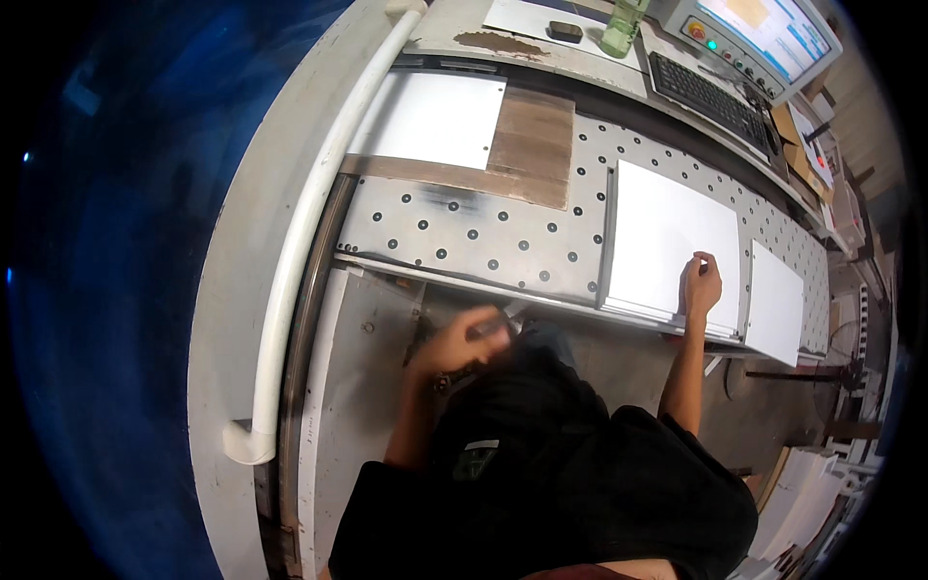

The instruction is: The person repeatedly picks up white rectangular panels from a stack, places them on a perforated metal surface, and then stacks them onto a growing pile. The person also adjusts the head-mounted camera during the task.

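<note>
My right hand [703, 285] is over the right part of a white paper stack [667, 237], its fingers curled and drawn together. Whether a sheet edge or anything else is between the fingertips cannot be made out. Close to my body, below the table's front edge, my left hand [469, 340] is blurred by motion and its fingers are smeared. The paper stack lies on a pale metal table [522, 246] dotted with small dark round studs. A grey straight bar [609, 237] runs along the stack's left side.
Another white stack [776, 302] lies farther right. At the back left, white sheets [435, 116] rest on a brown board [532, 145]. A white rail [300, 251] borders the left. Behind the table are a keyboard [710, 101], a monitor [764, 34] and a green bottle [622, 29].
</note>
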A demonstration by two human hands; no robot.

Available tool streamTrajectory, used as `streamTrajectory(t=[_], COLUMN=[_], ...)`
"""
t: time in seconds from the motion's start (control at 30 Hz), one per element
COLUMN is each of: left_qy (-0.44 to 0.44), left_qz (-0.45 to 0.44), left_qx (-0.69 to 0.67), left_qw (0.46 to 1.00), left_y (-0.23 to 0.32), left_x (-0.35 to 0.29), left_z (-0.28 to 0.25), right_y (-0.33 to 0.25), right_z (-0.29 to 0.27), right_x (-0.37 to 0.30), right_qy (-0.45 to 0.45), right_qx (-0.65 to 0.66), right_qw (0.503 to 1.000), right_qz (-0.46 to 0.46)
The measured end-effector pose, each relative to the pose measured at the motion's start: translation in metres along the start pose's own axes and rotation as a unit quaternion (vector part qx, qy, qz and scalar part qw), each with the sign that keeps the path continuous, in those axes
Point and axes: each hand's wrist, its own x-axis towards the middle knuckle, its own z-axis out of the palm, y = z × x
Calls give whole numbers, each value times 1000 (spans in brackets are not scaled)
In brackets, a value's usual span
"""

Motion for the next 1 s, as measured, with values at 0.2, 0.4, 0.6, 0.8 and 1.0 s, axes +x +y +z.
streamTrajectory(t=[0.2,0.4,0.6,0.8,1.0], left_qy=[398,412,168,41,263], left_qz=[86,43,27,42,-60], left_qx=[-88,-31,-115,-155,21], left_qw=[909,910,979,986,963], left_y=[-5,11,-8,-18,11], left_x=[-20,-51,-70,-66,-21], left_z=[-45,-37,6,37,21], right_y=[-79,-258,-343,-347,-308], right_z=[55,129,227,238,213], right_x=[5,-25,-17,-32,-25], right_qy=[-130,-311,-289,-315,-335], right_qx=[198,193,129,92,117], right_qw=[971,874,845,825,792], right_qz=[-41,-320,-432,-460,-497])
